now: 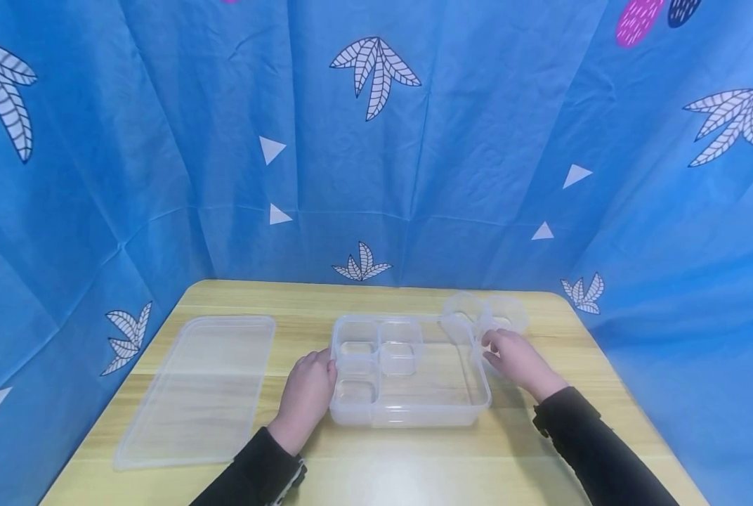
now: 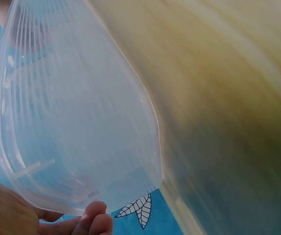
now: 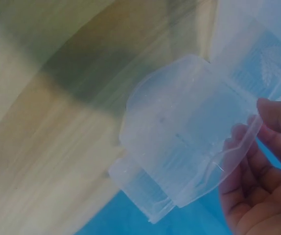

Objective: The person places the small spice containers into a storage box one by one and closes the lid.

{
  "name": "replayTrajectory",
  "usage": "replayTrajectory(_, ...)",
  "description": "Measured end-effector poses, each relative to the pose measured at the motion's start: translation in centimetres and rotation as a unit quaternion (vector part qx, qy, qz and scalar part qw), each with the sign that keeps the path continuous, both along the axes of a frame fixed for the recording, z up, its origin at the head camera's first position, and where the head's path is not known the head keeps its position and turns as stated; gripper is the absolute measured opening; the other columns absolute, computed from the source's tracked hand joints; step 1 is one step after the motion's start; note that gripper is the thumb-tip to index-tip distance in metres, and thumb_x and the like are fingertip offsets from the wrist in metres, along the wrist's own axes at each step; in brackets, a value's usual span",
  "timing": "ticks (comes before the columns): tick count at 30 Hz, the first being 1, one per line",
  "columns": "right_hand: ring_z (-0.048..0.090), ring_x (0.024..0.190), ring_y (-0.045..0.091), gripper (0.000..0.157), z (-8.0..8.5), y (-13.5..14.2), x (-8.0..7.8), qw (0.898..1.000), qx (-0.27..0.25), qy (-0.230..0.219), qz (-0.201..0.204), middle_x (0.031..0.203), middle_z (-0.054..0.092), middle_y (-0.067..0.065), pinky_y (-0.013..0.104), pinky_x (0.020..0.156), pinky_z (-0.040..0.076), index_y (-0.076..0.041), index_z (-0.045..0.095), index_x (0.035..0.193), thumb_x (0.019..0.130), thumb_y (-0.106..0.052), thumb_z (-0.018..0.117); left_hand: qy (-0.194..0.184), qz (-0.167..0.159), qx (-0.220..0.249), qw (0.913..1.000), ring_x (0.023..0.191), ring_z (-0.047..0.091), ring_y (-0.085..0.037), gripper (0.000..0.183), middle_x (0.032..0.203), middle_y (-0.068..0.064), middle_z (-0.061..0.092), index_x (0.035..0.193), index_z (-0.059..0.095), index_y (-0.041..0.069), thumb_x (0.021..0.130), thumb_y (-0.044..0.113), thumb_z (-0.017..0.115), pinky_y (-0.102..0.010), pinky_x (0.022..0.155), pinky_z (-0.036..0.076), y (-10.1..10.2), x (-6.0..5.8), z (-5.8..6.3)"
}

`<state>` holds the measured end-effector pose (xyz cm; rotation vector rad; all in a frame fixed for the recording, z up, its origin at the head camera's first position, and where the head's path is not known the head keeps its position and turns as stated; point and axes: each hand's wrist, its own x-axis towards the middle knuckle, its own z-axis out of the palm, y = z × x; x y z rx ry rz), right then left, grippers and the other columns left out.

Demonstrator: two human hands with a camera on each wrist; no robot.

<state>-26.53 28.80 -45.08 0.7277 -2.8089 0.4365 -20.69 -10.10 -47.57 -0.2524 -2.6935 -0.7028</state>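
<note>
A clear plastic box (image 1: 433,416) stands at the middle of the table. Several small clear square cups (image 1: 356,393) sit in its left part. My left hand (image 1: 310,390) holds the box by its left side; in the left wrist view its curled fingers (image 2: 95,215) are against the box's end. Just beyond the box's right wall is my right hand (image 1: 518,358). Between thumb and fingers it pinches the rim of a small clear cup (image 3: 194,117). Behind that lies another clear cup (image 3: 143,188), partly hidden.
A flat clear lid (image 1: 206,393) lies on the left of the wooden table (image 1: 414,467). Near the back right edge are small clear cups (image 1: 465,303), close to the box's corner. A blue patterned cloth (image 1: 364,176) hangs around the table's back and sides.
</note>
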Motion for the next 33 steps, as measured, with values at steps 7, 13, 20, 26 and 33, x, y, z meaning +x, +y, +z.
replayTrajectory(7,0.064,0.080,0.027,0.017,-0.2,-0.3,0.2,1.000,-0.012,-0.007,-0.002,0.087,0.067,0.010,0.045,0.075,0.055,0.001,0.067,0.094,0.081,0.010,0.071,0.003,-0.003,0.001,1.0000,0.090,0.065,-0.033,0.028,0.096,-0.018,0.070,0.118,0.066,-0.010,0.099,0.009,0.057,-0.046,0.081,0.054,0.0,0.1,0.1)
replayTrajectory(13,0.065,0.083,0.028,0.018,-0.2,-0.2,0.6,1.000,-0.018,-0.009,-0.007,0.086,0.066,0.010,0.045,0.075,0.055,0.000,0.066,0.092,0.080,0.013,0.068,0.003,-0.003,0.000,1.0000,0.088,0.065,-0.033,0.028,0.095,-0.018,0.070,0.117,0.065,-0.010,0.098,0.008,0.058,-0.045,0.079,0.055,0.0,0.2,0.1)
replayTrajectory(20,0.065,0.083,0.026,0.019,-0.1,0.0,0.7,1.000,-0.015,-0.002,-0.002,0.085,0.065,0.006,0.043,0.075,0.055,-0.003,0.066,0.091,0.082,0.014,0.066,0.001,0.000,0.009,1.0000,0.088,0.065,-0.033,0.027,0.095,-0.017,0.069,0.117,0.066,-0.010,0.098,0.008,0.059,-0.045,0.080,0.054,-0.1,0.1,0.0)
replayTrajectory(26,0.065,0.083,0.028,0.017,0.8,0.2,1.2,1.000,-0.007,-0.002,-0.001,0.085,0.065,0.006,0.044,0.075,0.055,-0.002,0.066,0.092,0.082,0.012,0.069,0.003,-0.004,0.008,1.0000,0.091,0.066,-0.033,0.028,0.097,-0.018,0.070,0.118,0.066,-0.010,0.098,0.008,0.058,-0.046,0.082,0.054,-0.1,0.0,-0.1)
replayTrajectory(33,0.067,0.087,0.031,0.017,2.5,0.1,1.7,1.000,-0.001,-0.023,0.005,0.089,0.068,0.009,0.046,0.077,0.055,0.000,0.067,0.094,0.082,0.012,0.068,0.004,-0.003,0.009,0.9999,0.094,0.066,-0.034,0.029,0.100,-0.019,0.070,0.118,0.065,-0.011,0.098,0.008,0.058,-0.046,0.085,0.053,-0.1,0.0,-0.2)
